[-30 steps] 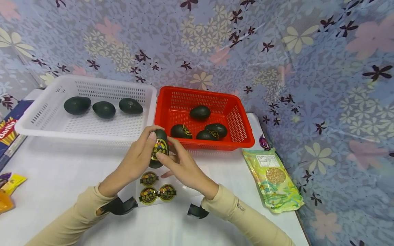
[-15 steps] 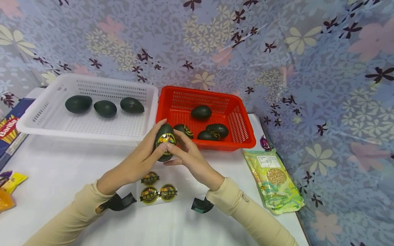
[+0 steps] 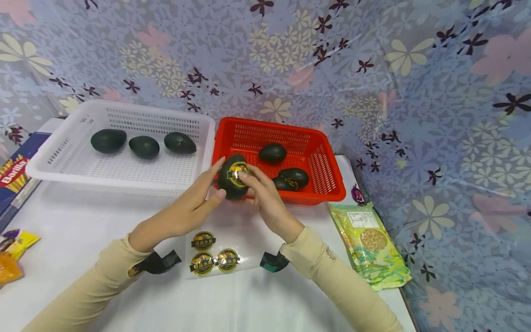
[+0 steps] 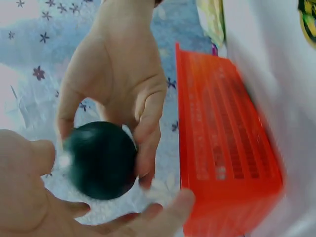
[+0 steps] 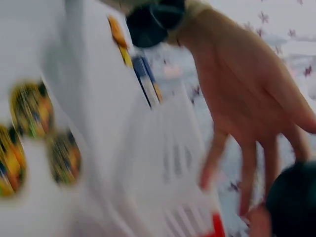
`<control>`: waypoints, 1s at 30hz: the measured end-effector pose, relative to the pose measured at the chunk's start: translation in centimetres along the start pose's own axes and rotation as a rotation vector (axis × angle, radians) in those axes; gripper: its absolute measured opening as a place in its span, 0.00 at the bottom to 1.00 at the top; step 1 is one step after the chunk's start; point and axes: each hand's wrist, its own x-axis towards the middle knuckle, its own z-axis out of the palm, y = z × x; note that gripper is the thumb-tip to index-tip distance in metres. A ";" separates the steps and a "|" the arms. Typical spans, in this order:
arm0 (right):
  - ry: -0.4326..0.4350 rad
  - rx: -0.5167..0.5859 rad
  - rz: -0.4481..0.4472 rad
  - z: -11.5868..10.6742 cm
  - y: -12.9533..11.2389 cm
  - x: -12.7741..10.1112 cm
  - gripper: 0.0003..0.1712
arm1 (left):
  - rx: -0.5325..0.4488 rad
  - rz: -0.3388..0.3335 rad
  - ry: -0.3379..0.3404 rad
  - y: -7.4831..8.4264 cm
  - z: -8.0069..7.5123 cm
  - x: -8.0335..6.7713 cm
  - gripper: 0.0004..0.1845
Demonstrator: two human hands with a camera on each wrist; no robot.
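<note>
A dark green avocado (image 3: 231, 177) with a round gold-and-black sticker is held up at the red basket's near left side. My right hand (image 3: 267, 198) grips it, thumb over the sticker and fingers along the far side. In the left wrist view, the avocado (image 4: 101, 160) sits between the thumb and fingers of that hand (image 4: 121, 69). My left hand (image 3: 182, 210) is spread beside the fruit, thumb and fingers extended; its straight fingers also show in the right wrist view (image 5: 247, 94). Below the hands lies a clear sheet with three round stickers (image 3: 203, 263).
The red basket (image 3: 332, 180) holds other avocados (image 3: 272, 153), some with stickers. The white basket (image 3: 116, 180) to its left holds three plain avocados (image 3: 144, 147). A green-yellow food bag (image 3: 371, 244) lies right; a Barilla box (image 3: 16, 175) and wrapped snacks (image 3: 18, 246) lie left.
The avocado has moved up and right toward the red basket, now overlapping its near left corner. My left hand has loosened from the fruit, while my right hand keeps its grip.
</note>
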 end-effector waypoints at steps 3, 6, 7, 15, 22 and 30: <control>0.094 -0.127 0.014 -1.5 -0.9 1.5 0.35 | 0.052 -0.044 0.022 -0.9 -1.1 0.6 0.39; 0.125 -0.335 0.022 -3.2 -1.5 2.9 0.38 | 0.029 -0.130 0.041 -1.5 -2.8 1.2 0.40; 0.126 -0.408 0.021 -3.7 -1.6 3.3 0.39 | 0.021 -0.161 0.047 -1.6 -3.5 1.3 0.41; 0.135 -0.862 -0.009 -6.8 -2.0 6.2 0.40 | 0.084 -0.330 0.146 -3.0 -10.3 3.5 0.42; 0.114 -1.037 0.037 -8.0 -1.6 8.2 0.39 | 0.188 -0.488 0.087 -6.2 -14.6 5.9 0.45; 0.112 -1.084 0.111 -8.2 -0.6 9.5 0.39 | 0.420 -0.609 -0.105 -9.8 -16.4 7.2 0.43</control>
